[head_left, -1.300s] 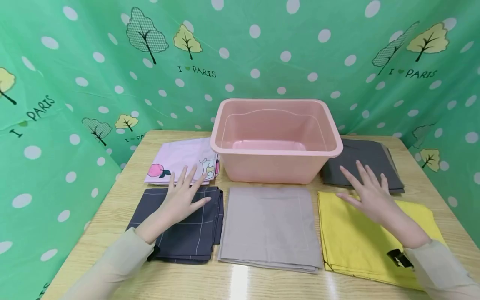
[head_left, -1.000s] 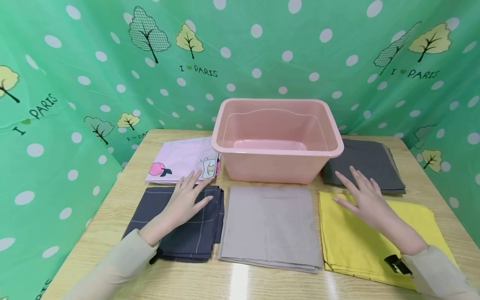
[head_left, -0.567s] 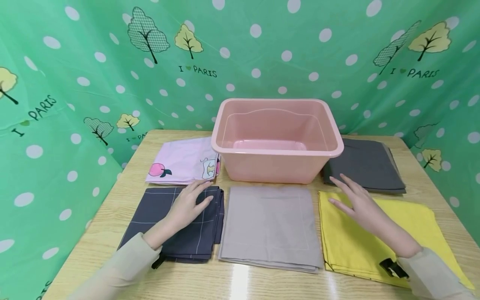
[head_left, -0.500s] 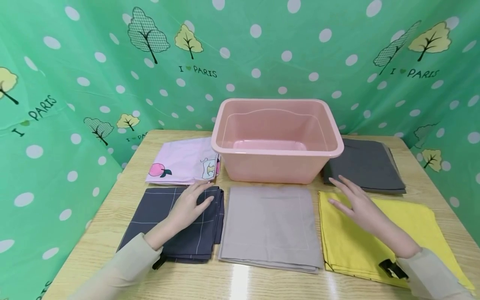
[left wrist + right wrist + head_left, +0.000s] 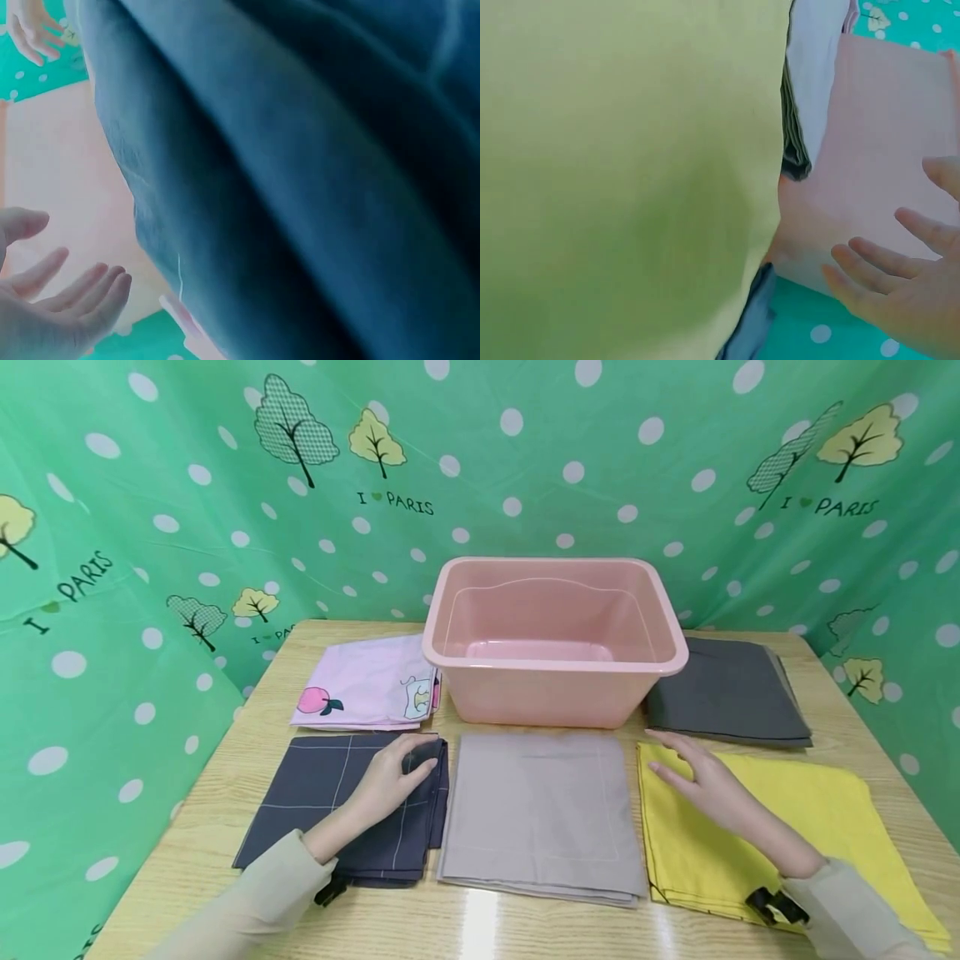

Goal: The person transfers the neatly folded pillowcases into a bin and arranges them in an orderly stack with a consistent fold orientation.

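Note:
My left hand (image 5: 381,789) hovers over a folded navy cloth (image 5: 300,793) with thin white checks. Its fingers are loosely bent with nothing between them, as the left wrist view of the same hand (image 5: 60,319) confirms. On the other side, my right hand (image 5: 711,789) is above the left part of a folded yellow cloth (image 5: 817,810). Those fingers are relaxed and hold nothing; the right wrist view has this hand (image 5: 911,289) beside the yellow cloth. Between the hands lies a folded light grey cloth (image 5: 540,818). Whether either hand touches the cloth below cannot be told.
A pink plastic tub (image 5: 536,697) stands at the back centre of the wooden table (image 5: 390,927). Left of it lies a folded pink printed cloth (image 5: 367,672), right of it a folded dark grey cloth (image 5: 727,689). A green dotted curtain (image 5: 540,468) encloses the back and sides.
Both hands have drawn back toward the person and slightly inward. Their spread fingers have relaxed into a loose bend. The cloths and the tub have stayed in place.

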Tool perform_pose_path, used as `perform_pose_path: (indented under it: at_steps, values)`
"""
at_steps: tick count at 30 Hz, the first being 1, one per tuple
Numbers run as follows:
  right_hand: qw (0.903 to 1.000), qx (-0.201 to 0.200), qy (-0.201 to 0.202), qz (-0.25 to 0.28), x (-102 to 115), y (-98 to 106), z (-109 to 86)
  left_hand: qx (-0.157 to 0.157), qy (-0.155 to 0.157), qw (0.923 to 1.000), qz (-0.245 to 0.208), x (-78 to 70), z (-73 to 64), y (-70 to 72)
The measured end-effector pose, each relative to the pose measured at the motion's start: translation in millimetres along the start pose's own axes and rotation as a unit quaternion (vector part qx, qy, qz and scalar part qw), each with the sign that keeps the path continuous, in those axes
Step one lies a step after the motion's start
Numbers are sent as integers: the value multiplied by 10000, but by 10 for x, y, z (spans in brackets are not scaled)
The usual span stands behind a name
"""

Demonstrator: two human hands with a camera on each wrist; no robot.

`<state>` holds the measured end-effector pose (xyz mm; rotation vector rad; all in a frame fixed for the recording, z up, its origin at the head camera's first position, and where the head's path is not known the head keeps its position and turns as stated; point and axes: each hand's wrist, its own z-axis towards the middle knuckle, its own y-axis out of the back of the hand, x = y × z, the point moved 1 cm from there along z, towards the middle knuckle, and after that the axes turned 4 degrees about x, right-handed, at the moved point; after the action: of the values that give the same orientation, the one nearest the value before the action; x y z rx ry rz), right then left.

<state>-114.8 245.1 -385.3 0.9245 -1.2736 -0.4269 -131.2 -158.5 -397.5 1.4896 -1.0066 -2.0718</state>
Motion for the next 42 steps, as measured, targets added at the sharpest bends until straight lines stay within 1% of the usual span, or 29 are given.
perform_pose_path:
  at_steps: [3, 6, 8, 11, 16, 18, 20, 22, 25, 30, 34, 37, 40, 42]
  values:
    - [9996, 43, 35, 282, 1, -40, 6, 103, 196, 9991, -360, -11, 4, -30]
    - [9983, 124, 48, 567, 7, -79, 8, 235, 446, 9960, -742, -24, 5, -46]
    - [9964, 223, -17, 822, 8, -101, 8, 306, 609, 9928, -990, -28, 4, -54]
    - [9927, 341, -160, 1143, 1, -134, 10, 362, 767, 9870, -1367, -26, 9, -69]
    - [9889, 354, -183, 1432, -12, -186, 26, 486, 993, 9764, -1857, -5, 19, -123]
    - [9854, 396, -151, 1647, -2, -202, 32, 560, 1111, 9722, -1984, -6, 16, -145]
    - [9797, 452, -154, 1946, 9, -217, 37, 616, 1231, 9679, -2105, -12, 12, -166]
    - [9731, 536, -177, 2235, 22, -229, 39, 635, 1303, 9642, -2221, -23, 12, -186]
    - [9658, 631, -249, 2502, 26, -250, 45, 661, 1368, 9600, -2353, -40, 9, -210]
    - [9591, 767, -365, 2702, 4, -287, 58, 757, 1510, 9520, -2553, -70, 10, -237]
    - [9574, 924, -431, 2702, 7, -295, 53, 849, 1629, 9465, -2652, -76, 22, -261]
    - [9581, 1012, -416, 2647, 15, -295, 50, 946, 1691, 9426, -2719, -69, 31, -280]
    - [9581, 1103, -441, 2608, 19, -303, 54, 1080, 1774, 9342, -2901, -64, 40, -305]
    - [9560, 1163, -511, 2643, 21, -312, 57, 1145, 1853, 9293, -2983, -68, 44, -323]
